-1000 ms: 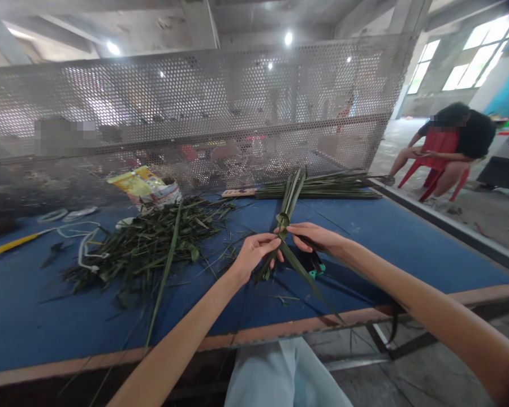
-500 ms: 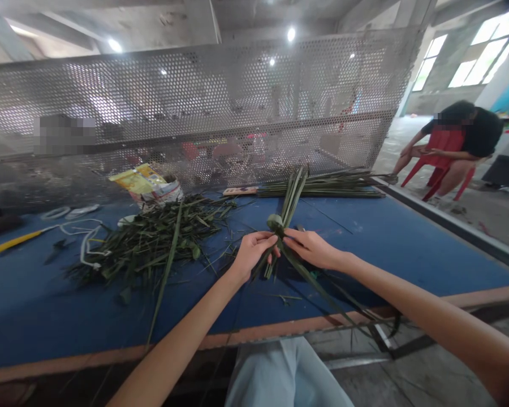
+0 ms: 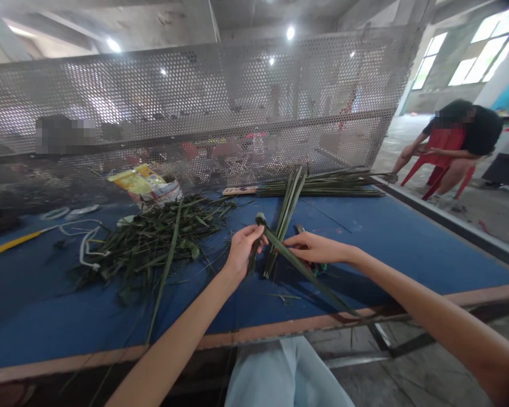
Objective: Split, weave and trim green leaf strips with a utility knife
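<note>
My left hand (image 3: 245,246) is closed on a long green leaf strip (image 3: 316,278), pinching it just below a small rolled or folded end (image 3: 260,218). From there the strip slants down to the right, towards the table's front edge. My right hand (image 3: 316,247) has its thumb and fingertips at the strip, a short way from the left hand, and appears to pinch it lightly. Under and behind the hands lies a bundle of narrow leaf strips (image 3: 291,200). A tool with a green part (image 3: 320,268) is partly hidden beneath my right hand.
Cut leaves form a pile (image 3: 152,243) on the blue table (image 3: 390,243), left of my hands. Behind it stands a bag with yellow packaging (image 3: 146,183). More strips (image 3: 335,185) lie by the perforated screen (image 3: 237,102). A yellow-handled tool (image 3: 14,244) lies far left; a person (image 3: 470,133) sits at right.
My left hand has moved slightly left with the rolled leaf end. My right hand has come away from that end, onto the strip's length. The tool beneath it shows more.
</note>
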`<control>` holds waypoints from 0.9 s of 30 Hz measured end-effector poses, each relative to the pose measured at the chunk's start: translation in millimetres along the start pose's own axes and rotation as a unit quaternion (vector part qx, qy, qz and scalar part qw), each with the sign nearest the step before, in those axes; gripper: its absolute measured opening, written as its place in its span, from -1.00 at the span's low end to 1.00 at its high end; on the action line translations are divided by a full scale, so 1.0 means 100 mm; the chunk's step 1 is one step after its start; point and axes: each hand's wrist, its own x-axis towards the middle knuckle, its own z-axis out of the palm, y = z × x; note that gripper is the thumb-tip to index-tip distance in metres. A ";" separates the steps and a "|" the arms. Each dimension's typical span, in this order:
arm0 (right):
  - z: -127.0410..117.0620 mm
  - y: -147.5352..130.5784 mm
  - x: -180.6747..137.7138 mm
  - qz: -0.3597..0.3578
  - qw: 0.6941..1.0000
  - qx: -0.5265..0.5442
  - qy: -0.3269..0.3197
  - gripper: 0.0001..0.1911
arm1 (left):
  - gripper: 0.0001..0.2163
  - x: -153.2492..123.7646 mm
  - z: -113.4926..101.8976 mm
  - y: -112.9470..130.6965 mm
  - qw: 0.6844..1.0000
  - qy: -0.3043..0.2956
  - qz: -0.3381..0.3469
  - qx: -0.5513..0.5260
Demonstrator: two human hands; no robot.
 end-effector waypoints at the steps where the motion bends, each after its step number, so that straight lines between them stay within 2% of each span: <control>1: 0.01 0.01 0.01 0.012 0.999 0.029 0.011 -0.59 | -0.76 -0.01 0.01 0.00 1.000 -0.014 -0.005 -0.003; 4: 0.06 0.03 0.05 0.014 0.992 0.089 0.092 -0.42 | -0.76 -0.03 0.07 -0.02 0.999 -0.047 -0.023 -0.011; 6: 0.09 0.04 0.08 0.007 0.987 0.106 0.123 -0.39 | -0.75 -0.04 0.09 -0.03 0.998 -0.049 -0.024 -0.010; 9: 0.07 0.04 0.08 0.003 0.987 0.119 0.106 -0.42 | -0.75 -0.04 0.08 -0.03 0.999 -0.039 -0.004 0.004; 15: -0.07 0.06 0.02 0.005 0.986 0.164 -0.014 -0.39 | -0.76 -0.02 0.01 0.01 1.000 0.004 0.027 0.015; 17: -0.07 0.07 0.03 0.007 0.986 0.168 0.001 -0.41 | -0.75 -0.03 0.01 0.02 1.000 -0.005 0.019 0.010; 20: -0.02 0.11 0.07 0.004 0.983 0.164 0.081 -0.45 | -0.75 -0.04 0.03 0.03 0.999 -0.040 0.001 0.009; 22: 0.02 0.13 0.09 -0.004 0.981 0.161 0.111 -0.47 | -0.76 -0.06 0.06 0.04 0.998 -0.058 -0.006 0.013; 27: 0.07 0.15 0.11 -0.012 0.980 0.172 0.096 -0.47 | -0.78 -0.08 0.06 0.02 0.998 -0.053 0.015 0.032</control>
